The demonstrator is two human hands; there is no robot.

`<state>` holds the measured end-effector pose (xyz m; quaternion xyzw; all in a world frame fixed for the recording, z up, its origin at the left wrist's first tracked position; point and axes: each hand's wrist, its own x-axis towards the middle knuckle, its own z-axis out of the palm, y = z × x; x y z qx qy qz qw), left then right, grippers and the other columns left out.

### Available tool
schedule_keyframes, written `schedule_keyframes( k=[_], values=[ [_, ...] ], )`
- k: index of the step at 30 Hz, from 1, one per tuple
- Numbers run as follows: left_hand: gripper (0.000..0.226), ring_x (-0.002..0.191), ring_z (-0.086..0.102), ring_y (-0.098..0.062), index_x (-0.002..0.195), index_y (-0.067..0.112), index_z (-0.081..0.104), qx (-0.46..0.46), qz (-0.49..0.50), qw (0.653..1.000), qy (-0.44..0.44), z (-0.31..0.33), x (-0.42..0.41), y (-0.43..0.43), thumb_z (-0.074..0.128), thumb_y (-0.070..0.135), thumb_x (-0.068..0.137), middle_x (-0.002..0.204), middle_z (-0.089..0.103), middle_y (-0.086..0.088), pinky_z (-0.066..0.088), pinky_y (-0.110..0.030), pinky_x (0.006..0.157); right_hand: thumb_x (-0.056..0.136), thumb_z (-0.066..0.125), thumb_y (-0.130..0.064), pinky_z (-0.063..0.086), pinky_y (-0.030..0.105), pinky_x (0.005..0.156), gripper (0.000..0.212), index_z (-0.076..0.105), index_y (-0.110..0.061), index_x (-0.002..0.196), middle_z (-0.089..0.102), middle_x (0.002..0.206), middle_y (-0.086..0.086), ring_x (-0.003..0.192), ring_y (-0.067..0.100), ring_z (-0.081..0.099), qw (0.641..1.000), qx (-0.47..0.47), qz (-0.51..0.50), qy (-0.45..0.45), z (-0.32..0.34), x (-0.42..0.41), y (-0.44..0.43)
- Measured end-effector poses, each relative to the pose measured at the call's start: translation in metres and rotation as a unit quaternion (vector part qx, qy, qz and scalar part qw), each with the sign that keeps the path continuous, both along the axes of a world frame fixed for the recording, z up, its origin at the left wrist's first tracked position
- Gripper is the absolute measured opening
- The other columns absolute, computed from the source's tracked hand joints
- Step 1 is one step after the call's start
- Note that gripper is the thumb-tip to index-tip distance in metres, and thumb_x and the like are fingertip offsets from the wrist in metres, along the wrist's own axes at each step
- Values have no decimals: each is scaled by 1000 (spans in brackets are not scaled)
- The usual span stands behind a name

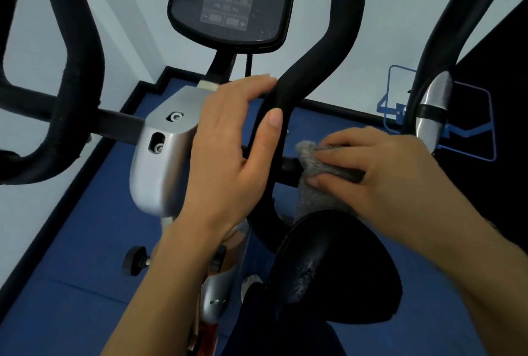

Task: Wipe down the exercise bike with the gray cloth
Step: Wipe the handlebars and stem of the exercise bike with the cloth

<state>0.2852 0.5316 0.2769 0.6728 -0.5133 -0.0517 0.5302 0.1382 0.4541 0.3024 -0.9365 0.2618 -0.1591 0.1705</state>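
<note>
The exercise bike fills the view, with a silver housing [163, 155], a dark console [233, 1] at the top and black foam handlebars. My left hand [228, 149] is wrapped around the right curved handlebar [311, 69] just beside the housing. My right hand [374, 175] presses the fuzzy gray cloth [311, 181] around the black crossbar to the right of that handlebar. Part of the cloth hangs down below my fingers. The black saddle [334, 267] sits right under my right hand.
The left handlebar [74, 75] loops at the left. A second black and silver grip [434, 104] stands at the right, before a blue metal frame [397, 98]. A black knob [134, 261] sticks out low on the post. Blue floor mats and white walls surround the bike.
</note>
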Motion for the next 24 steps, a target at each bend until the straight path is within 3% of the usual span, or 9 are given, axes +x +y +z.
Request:
schedule_keyframes(
  k=[3,7,10,12,15,18,21,24],
  values=[
    [33,106,54,-16,123,11,51,1,14,1000,8,0,-4,-2,40,27,96,112,53,5,46,-37,90,73,75,-21,50,39,81,24,73,-11,95,71,100,6,86,29,63,998,56,-18,-27,-3,6,0],
    [33,108,53,-17,122,9,52,12,18,1000,-20,2,-11,-5,41,25,96,116,54,1,44,-37,92,74,76,-16,48,33,82,25,72,-11,98,69,103,5,89,25,63,998,61,-6,-14,-5,-7,-2],
    [32,111,52,-18,123,11,51,6,27,999,-31,6,-14,-4,40,25,96,118,52,2,45,-37,91,73,72,-25,44,13,84,29,71,-12,99,64,106,3,87,9,59,995,48,-51,-66,-1,-36,-4],
    [32,112,52,-19,122,12,51,4,32,999,-41,8,-17,-5,40,25,96,119,51,3,45,-38,91,74,70,-23,38,9,88,33,68,-11,104,59,108,5,90,6,52,994,11,-59,-92,-4,-48,-2],
    [32,115,50,-19,122,12,52,1,35,998,-55,11,-21,-10,40,26,96,122,50,2,44,-38,95,78,71,-14,43,19,92,30,66,-8,107,62,113,8,103,16,55,992,-43,-50,-103,-14,-52,2],
    [33,115,49,-19,123,10,52,16,37,996,-86,11,-23,-15,40,26,97,124,52,-2,42,-32,95,81,67,-19,44,33,94,29,68,-5,107,64,117,9,108,28,56,991,-107,-17,-79,-27,-53,3],
    [35,116,47,-15,124,10,52,32,39,994,-100,8,-23,-18,39,28,97,126,52,-4,38,-24,97,80,71,-12,43,36,95,35,64,-4,114,63,119,8,113,24,48,992,-117,16,-53,-36,-56,0],
    [35,116,46,-11,123,10,52,33,47,993,-104,6,-23,-18,39,28,96,125,51,-1,34,-18,97,84,64,-8,47,37,92,29,64,-2,113,64,115,8,111,23,50,992,-93,0,-86,-41,-53,2]
  ],
)
